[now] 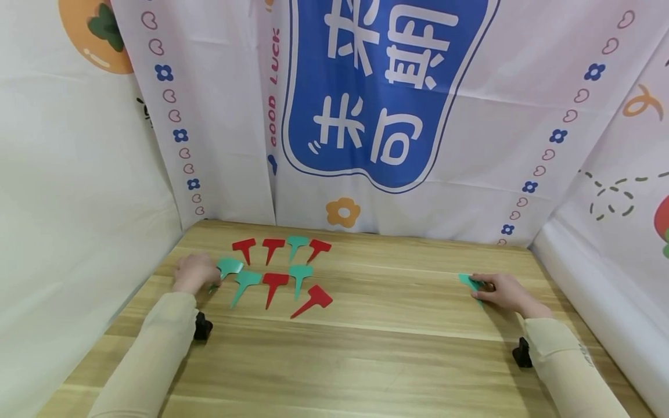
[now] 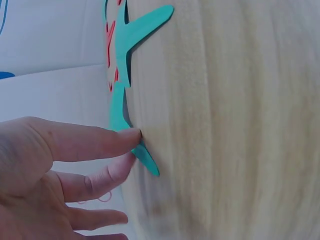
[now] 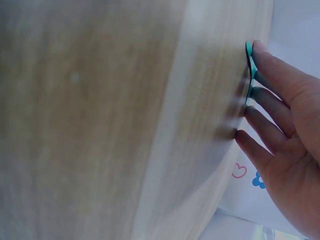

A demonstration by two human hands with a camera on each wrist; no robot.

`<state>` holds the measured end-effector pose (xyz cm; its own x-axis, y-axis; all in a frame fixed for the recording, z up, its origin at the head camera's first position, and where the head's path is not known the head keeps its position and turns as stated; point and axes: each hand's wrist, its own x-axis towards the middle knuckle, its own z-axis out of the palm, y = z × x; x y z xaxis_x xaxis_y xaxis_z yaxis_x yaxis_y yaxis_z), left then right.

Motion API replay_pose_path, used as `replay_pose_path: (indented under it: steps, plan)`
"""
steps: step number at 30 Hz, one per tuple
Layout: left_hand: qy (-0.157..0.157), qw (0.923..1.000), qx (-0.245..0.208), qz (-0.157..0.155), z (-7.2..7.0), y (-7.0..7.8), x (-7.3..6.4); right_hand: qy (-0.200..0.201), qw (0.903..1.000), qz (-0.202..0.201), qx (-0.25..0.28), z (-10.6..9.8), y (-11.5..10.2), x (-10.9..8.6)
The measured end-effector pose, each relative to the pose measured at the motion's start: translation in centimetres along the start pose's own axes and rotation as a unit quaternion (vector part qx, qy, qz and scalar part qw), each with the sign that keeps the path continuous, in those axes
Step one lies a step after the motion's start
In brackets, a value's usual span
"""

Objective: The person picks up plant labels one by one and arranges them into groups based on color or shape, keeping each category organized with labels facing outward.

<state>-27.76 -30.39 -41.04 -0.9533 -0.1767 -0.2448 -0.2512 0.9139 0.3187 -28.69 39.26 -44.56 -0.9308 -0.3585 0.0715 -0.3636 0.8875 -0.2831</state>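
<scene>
At the left of the table, my left hand [image 1: 194, 273] pinches the stem of a green T-shaped plant label [image 2: 117, 107] between thumb and forefinger; its other fingers are spread. Beside it lies a second green plant label [image 1: 247, 281], its stem pointing toward me. Far to the right, my right hand [image 1: 502, 292] holds another green plant label [image 1: 466, 280] low at the tabletop. In the right wrist view, the thumb and fingers are on this label [image 3: 251, 65], which shows almost edge-on, with part of it hidden by the fingers.
Red plant labels [image 1: 274, 281] and more green ones [image 1: 300, 273] lie in two rough rows on the wooden table [image 1: 366, 360]. One red label [image 1: 319, 297] lies slanted at the near right of the group. White printed cloth [image 1: 235, 116] hangs behind and beside the table.
</scene>
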Motion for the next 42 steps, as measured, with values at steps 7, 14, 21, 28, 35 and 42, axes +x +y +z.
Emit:
replay_pose_path:
  steps: [7,14,21,28,35,42]
  plan:
    - [-0.01,0.9998,-0.004,0.019,-0.3,-0.9,0.5,0.004,1.0,-0.004,-0.002,0.1,-0.2,0.0]
    - [-0.027,0.9994,-0.021,0.008,-0.2,-1.3,0.6,-0.001,1.0,-0.005,0.001,-0.1,-0.6,0.0]
    - [-0.027,0.9992,-0.028,0.012,-0.2,-1.7,0.5,-0.003,1.0,-0.003,0.004,-0.1,-0.7,0.1]
    - [-0.013,0.9985,-0.05,0.016,-0.2,-1.9,0.0,-0.001,1.0,-0.003,0.004,-0.1,-0.7,0.0]
    - [0.005,0.9985,-0.037,0.041,0.1,-2.1,-0.1,-0.002,0.9999,-0.004,0.01,0.0,-0.4,-0.1]
    - [0.022,0.9978,-0.05,0.038,0.2,-1.8,-1.0,0.003,1.0,-0.003,0.007,0.2,0.0,-0.1]
